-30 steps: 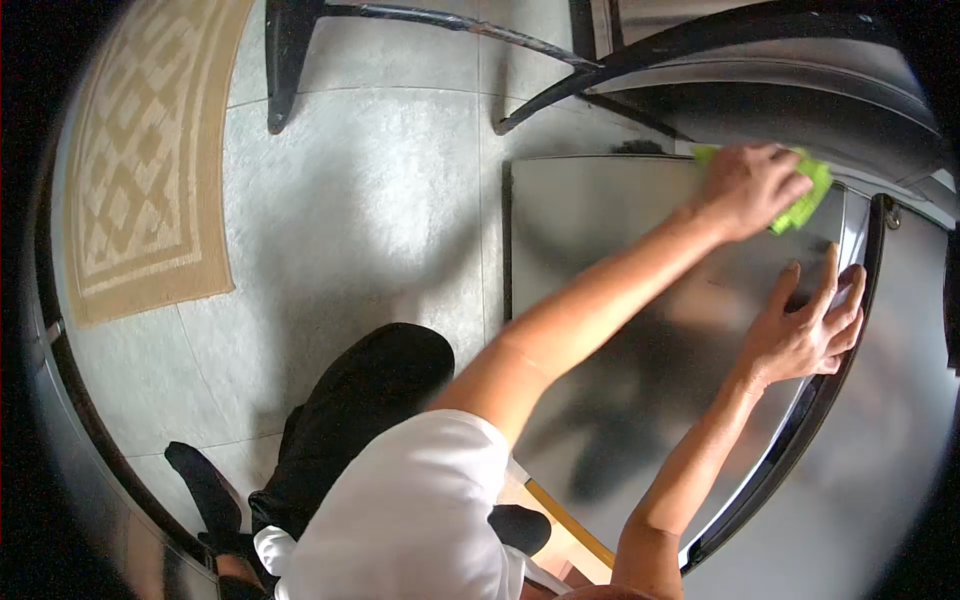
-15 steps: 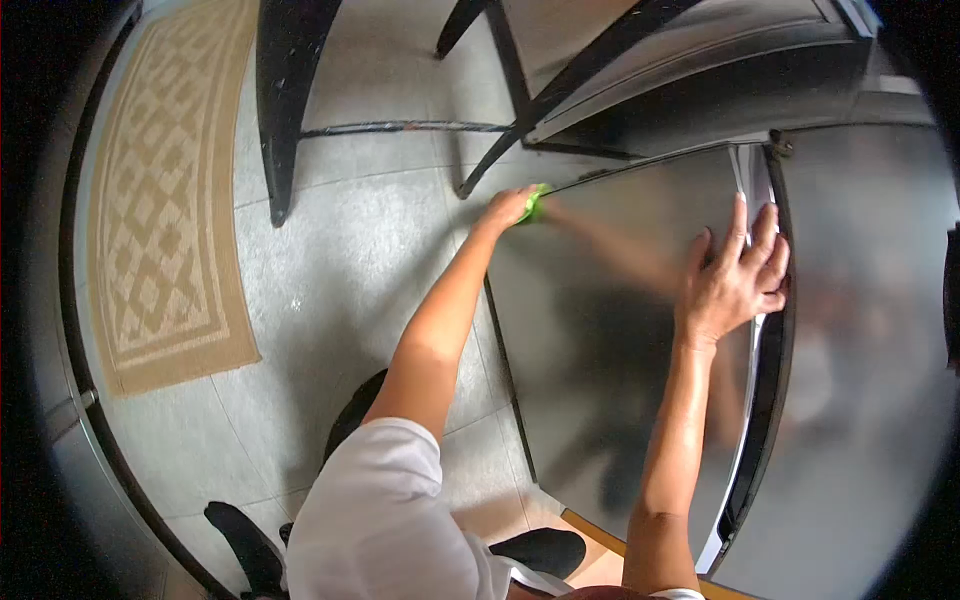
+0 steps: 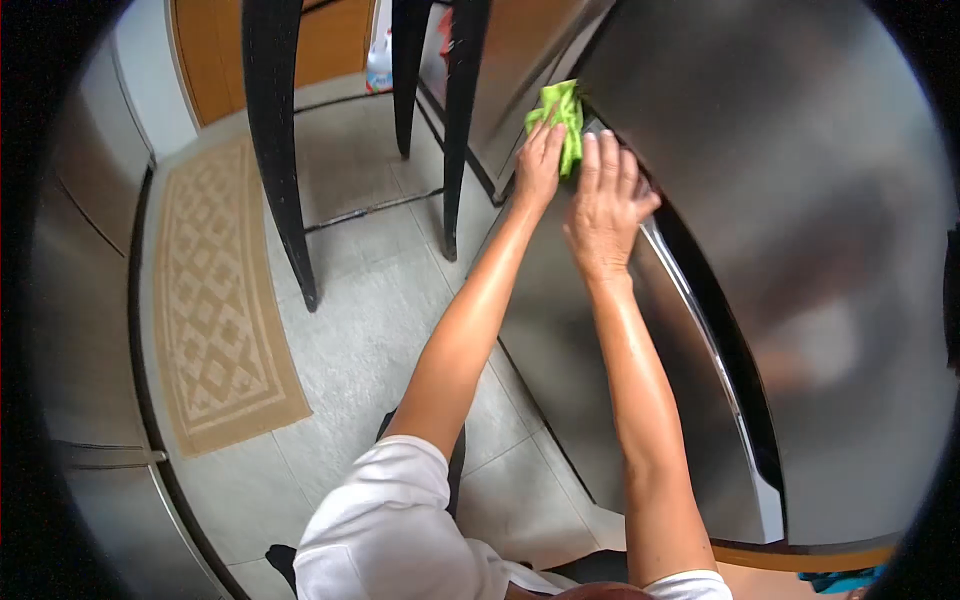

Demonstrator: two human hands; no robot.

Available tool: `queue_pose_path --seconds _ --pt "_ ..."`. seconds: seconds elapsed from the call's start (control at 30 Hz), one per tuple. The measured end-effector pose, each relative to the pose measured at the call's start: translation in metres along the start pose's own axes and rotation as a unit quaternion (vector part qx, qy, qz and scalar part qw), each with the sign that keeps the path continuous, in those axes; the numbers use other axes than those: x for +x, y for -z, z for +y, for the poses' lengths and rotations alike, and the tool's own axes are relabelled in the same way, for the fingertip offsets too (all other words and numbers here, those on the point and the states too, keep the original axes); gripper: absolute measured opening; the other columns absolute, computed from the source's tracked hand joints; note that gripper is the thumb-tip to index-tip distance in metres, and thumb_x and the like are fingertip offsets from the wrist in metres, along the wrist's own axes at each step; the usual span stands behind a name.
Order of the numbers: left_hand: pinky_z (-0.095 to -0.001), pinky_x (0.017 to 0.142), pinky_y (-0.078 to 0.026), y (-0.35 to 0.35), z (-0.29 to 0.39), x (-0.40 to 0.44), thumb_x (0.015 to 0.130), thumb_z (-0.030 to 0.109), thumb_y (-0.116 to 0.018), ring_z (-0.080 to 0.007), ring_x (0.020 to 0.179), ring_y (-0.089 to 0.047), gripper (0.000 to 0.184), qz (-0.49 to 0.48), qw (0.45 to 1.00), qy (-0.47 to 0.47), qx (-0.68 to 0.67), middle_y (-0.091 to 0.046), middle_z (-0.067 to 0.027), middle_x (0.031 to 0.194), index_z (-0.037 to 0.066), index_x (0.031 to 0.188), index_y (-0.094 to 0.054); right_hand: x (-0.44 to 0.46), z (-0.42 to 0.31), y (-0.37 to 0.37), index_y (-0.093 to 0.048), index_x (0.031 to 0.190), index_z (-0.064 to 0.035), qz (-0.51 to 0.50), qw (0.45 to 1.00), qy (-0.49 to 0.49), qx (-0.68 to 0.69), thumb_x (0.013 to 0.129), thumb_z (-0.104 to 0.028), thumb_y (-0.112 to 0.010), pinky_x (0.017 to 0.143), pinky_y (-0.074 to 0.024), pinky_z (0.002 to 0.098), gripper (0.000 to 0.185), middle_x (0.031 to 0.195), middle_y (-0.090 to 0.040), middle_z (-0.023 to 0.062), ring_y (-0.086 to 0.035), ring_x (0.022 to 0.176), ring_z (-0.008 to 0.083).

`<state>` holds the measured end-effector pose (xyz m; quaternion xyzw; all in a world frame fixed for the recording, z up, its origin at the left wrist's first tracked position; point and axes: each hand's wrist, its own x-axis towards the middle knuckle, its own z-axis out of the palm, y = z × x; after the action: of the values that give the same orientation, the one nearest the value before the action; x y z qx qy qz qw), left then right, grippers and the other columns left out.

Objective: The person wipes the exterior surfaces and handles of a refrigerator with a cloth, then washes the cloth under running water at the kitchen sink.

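My left hand (image 3: 540, 165) presses a bright green cloth (image 3: 566, 115) against the far upper corner of a steel-grey lower refrigerator door (image 3: 570, 330). Its fingers are on the cloth, which bunches up past them. Just to the right, my right hand (image 3: 603, 215) lies on the same door near its top edge, fingers stretched out and holding nothing. Its thumb side rests by the dark gap above the door. A shiny handle strip (image 3: 705, 340) runs along that edge toward me.
The larger upper refrigerator door (image 3: 810, 250) fills the right side. Black stool legs (image 3: 275, 150) stand ahead on grey floor tiles (image 3: 360, 290). A beige patterned rug (image 3: 220, 310) lies at left beside metallic cabinet fronts (image 3: 95, 330). A wooden door (image 3: 230, 55) is at the back.
My left hand has brought the green cloth up from the door's lower far edge to its upper corner. My right hand has slid farther along the top edge. The view has shifted upward.
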<state>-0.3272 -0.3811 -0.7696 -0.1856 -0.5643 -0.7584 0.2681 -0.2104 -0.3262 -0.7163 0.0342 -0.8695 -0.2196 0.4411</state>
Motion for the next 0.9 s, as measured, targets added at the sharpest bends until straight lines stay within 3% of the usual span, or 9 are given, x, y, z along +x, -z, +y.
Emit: queue_pose_path --seconds 0.03,0.07,0.13,0.3,0.53,0.7,0.8,0.83,0.9 --pt "-0.0378 0.095 -0.043 -0.003 0.013 -0.003 0.099 0.03 -0.046 -0.0385 0.118 -0.054 0.04 0.025 0.998 -0.057 0.027 -0.057 -0.0257 0.124 0.0 0.123 -0.059 -0.001 0.003 0.01 -0.039 0.138 -0.0071 -0.003 0.998 -0.01 0.055 0.07 -0.01 -0.068 0.088 -0.0338 0.0495 0.074 0.141 -0.042 0.0099 -0.042 0.126 0.0236" --pt "-0.0397 0.101 -0.04 -0.003 0.02 -0.009 0.099 0.026 -0.046 -0.0419 0.126 -0.045 0.039 -0.002 0.997 -0.041 0.059 -0.049 -0.028 0.132 -0.002 0.123 -0.058 -0.008 0.01 0.014 -0.036 0.139 -0.0041 0.021 0.989 -0.028 0.145 0.074 -0.004 -0.063 0.092 -0.0356 0.0488 0.071 0.14 -0.043 0.0132 -0.044 0.126 0.0267" --pt "-0.04 0.104 -0.038 -0.008 0.028 -0.019 0.098 0.024 -0.047 -0.0407 0.131 -0.04 0.039 -0.028 0.975 -0.129 0.176 -0.047 -0.0291 0.133 -0.006 0.123 -0.056 -0.017 0.025 0.026 -0.037 0.138 -0.002 0.047 0.937 -0.042 0.344 0.073 0.009 -0.052 0.102 -0.0328 0.0467 0.067 0.135 -0.046 0.0186 -0.043 0.126 0.0358" --pt "-0.0402 0.107 -0.035 -0.034 0.057 -0.105 0.097 0.016 -0.049 -0.0375 0.134 -0.037 0.036 -0.064 0.976 -0.103 0.182 -0.041 -0.0302 0.138 -0.007 0.124 -0.056 -0.088 0.057 0.099 -0.04 0.134 0.0026 0.066 0.805 -0.091 0.582 0.079 0.011 -0.05 0.102 -0.0385 0.0444 0.057 0.132 -0.047 0.0248 -0.046 0.123 0.042" --pt "-0.0538 0.109 -0.026 -0.098 0.18 -0.226 0.095 0.012 -0.053 -0.0365 0.139 -0.029 0.023 -0.188 0.957 0.005 0.222 -0.052 -0.0227 0.13 -0.005 0.109 -0.063 -0.255 0.108 0.253 -0.037 0.138 0.001 -0.198 0.729 -0.248 0.606 0.081 0.011 -0.049 0.099 -0.0421 0.0417 0.059 0.134 -0.045 0.0242 -0.05 0.12 0.0391" --pt "-0.0482 0.109 -0.03 -0.12 0.299 -0.316 0.095 0.018 -0.055 -0.0352 0.132 -0.042 0.026 -0.427 0.884 0.021 0.189 -0.059 -0.018 0.123 0.001 0.112 -0.065 -0.316 0.142 0.371 -0.035 0.139 -0.0006 -0.354 0.611 -0.439 0.556 0.083 0.009 -0.048 0.088 -0.0474 0.0382 0.059 0.133 -0.046 0.0204 -0.056 0.106 0.0305" --pt "-0.0451 0.106 -0.036 -0.133 0.362 -0.34 0.096 0.029 -0.053 -0.0329 0.125 -0.05 0.034 -0.439 0.821 0.364 0.016 -0.062 -0.0168 0.12 0.0 0.111 -0.065 -0.341 0.175 0.429 -0.036 0.14 -0.0027 -0.386 0.577 -0.501 0.517 0.083 0.008 -0.052 0.081 -0.0495 0.0336 0.06 0.13 -0.049 0.0179 -0.059 0.096 0.0234" --pt "-0.0418 0.105 -0.039 -0.129 0.362 -0.345 0.096 0.038 -0.051 -0.0288 0.123 -0.052 0.045 -0.441 0.716 0.54 -0.04 -0.059 -0.0152 0.127 0.001 0.12 -0.061 -0.341 0.19 0.447 -0.037 0.139 -0.0035 -0.392 0.595 -0.507 0.484 0.083 0.007 -0.053 0.082 -0.0495 0.0339 0.059 0.128 -0.051 0.0179 -0.059 0.096 0.0236" --pt "-0.0432 0.105 -0.039 -0.127 0.427 -0.319 0.096 0.042 -0.049 -0.0294 0.121 -0.053 0.05 -0.349 0.566 0.712 -0.227 -0.057 -0.0152 0.129 0.003 0.126 -0.057 -0.329 0.221 0.494 -0.039 0.138 -0.0031 -0.384 0.616 -0.535 0.432 0.083 0.006 -0.054 0.082 -0.0494 0.0346 0.058 0.127 -0.052 0.0182 -0.059 0.097 0.0246"
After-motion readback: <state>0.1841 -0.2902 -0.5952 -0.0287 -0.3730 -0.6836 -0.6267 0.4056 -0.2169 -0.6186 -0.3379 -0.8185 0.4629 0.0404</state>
